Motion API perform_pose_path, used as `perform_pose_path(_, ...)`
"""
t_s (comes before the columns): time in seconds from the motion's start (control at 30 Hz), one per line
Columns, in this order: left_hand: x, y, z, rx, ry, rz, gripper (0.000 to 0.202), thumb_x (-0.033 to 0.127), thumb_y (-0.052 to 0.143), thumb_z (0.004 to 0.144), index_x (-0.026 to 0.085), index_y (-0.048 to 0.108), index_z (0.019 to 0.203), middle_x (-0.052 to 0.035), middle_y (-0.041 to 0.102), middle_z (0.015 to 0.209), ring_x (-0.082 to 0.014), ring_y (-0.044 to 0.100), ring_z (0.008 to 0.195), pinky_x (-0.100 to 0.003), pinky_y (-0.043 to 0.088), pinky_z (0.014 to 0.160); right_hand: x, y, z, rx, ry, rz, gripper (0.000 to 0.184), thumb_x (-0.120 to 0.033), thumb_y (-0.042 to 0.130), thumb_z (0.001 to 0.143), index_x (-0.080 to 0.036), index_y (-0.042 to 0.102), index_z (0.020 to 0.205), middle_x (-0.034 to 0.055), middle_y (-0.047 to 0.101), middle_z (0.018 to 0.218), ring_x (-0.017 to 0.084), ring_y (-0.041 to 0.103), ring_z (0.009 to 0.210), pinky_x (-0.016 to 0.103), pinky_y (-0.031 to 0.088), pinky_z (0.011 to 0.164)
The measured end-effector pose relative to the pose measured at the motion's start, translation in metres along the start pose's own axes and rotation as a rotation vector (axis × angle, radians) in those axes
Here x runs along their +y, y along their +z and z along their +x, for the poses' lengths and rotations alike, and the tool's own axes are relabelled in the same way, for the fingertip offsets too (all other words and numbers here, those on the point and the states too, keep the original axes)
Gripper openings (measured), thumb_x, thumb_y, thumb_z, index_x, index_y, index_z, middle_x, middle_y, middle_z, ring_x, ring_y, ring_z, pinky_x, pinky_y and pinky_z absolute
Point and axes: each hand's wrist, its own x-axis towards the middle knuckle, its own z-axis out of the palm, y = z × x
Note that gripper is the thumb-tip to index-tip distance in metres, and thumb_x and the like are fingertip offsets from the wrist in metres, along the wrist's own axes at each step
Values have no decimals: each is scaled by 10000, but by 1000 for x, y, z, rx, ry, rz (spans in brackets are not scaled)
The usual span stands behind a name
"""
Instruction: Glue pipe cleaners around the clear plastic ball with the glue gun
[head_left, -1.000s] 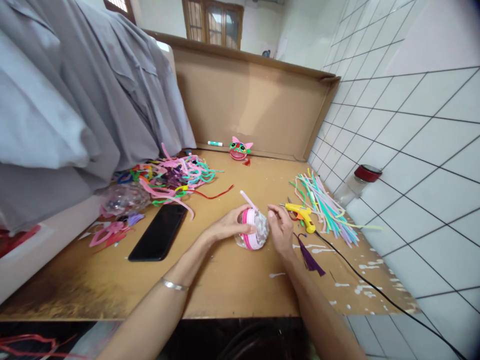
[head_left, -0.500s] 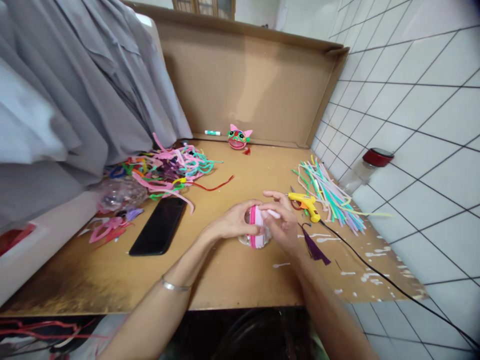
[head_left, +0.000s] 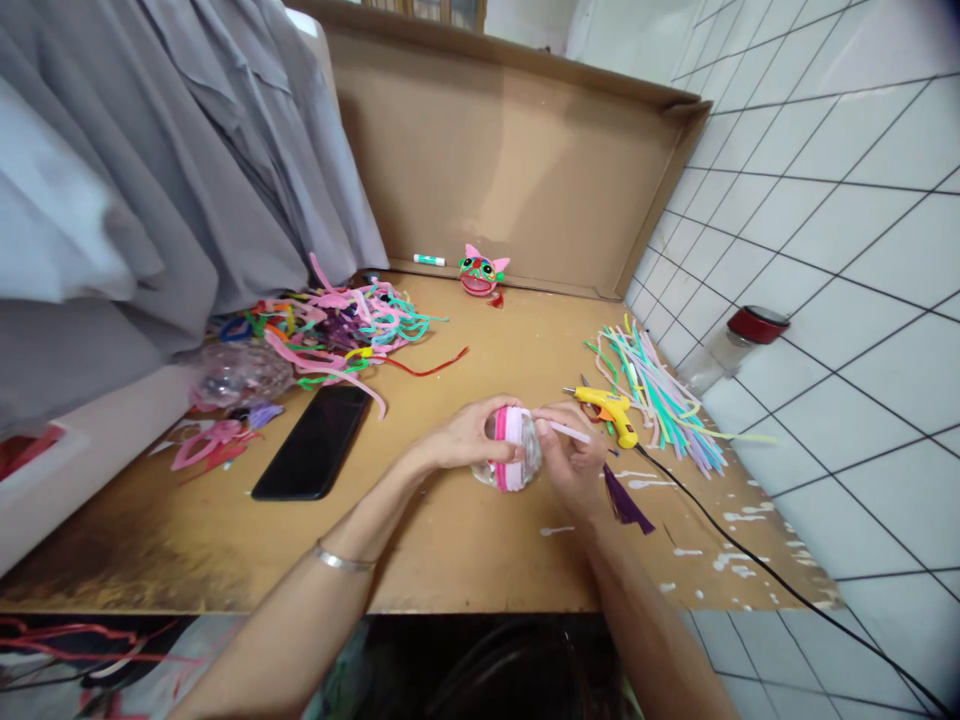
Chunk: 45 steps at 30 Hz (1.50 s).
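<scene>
My left hand (head_left: 465, 440) curls round the left side of a clear plastic ball (head_left: 514, 460) banded with pink pipe cleaners and holds it on the brown table (head_left: 450, 540). My right hand (head_left: 574, 455) presses against the ball's right side and pinches a pale pink pipe cleaner (head_left: 566, 430) whose free end points right. A purple tassel (head_left: 622, 500) lies just under my right wrist.
A yellow glue gun (head_left: 609, 410) with a black cord lies right of my hands, beside a fan of straight pipe cleaners (head_left: 660, 400). A black phone (head_left: 315, 440) and a tangle of coloured pipe cleaners (head_left: 337, 330) lie left. A pink cat-face figure (head_left: 481, 273) stands at the cardboard back wall.
My right hand has closed onto the ball and brought the pale pink pipe cleaner down from pointing up-left to lying across the ball's right side. The camera tilted slightly.
</scene>
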Motion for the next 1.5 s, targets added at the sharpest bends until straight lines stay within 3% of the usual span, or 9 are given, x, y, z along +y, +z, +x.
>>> perform_pose_path(0.17,-1,-1,0,-14,-7,-6,578,356,711,612,148,591,1138,-35,634,939,-182,566,803,-306,503,741,5,1,1,36,32,-26,130,-235,565,903,-244,694,893,32,711,829,198,665,799,362,540,747)
perform_pose_path(0.4,-10,-6,2,82,27,-19,706,308,741,573,135,539,1227,-72,627,1071,-219,587,918,-367,516,855,4,1,1,-65,-23,-86,168,-198,533,905,-225,698,928,40,711,840,184,649,794,349,519,740)
perform_pose_path(0.7,-16,1,6,178,248,153,654,206,756,555,179,554,1177,-80,576,1199,-257,575,1088,-410,458,1017,6,4,-2,-48,34,-150,171,-227,545,907,-229,715,902,37,628,794,179,593,767,324,498,687)
perform_pose_path(0.83,-22,3,7,178,321,163,707,225,771,563,194,508,1219,-88,546,1247,-265,550,1157,-415,434,1052,8,6,-2,-48,100,-118,151,-229,570,875,-226,720,855,25,588,789,163,590,758,293,491,660)
perform_pose_path(1.03,-24,4,5,184,296,228,862,240,803,571,201,404,1334,-94,527,1294,-270,539,1181,-407,437,1048,10,7,-4,-87,153,-67,153,-223,561,866,-230,711,837,27,595,817,165,590,804,289,486,684)
perform_pose_path(1.5,-26,-1,6,130,345,242,801,306,797,612,183,453,1324,-134,491,1341,-292,488,1272,-453,393,1111,10,7,0,-53,263,99,104,-220,604,831,-231,704,803,9,592,807,153,586,808,289,471,728)
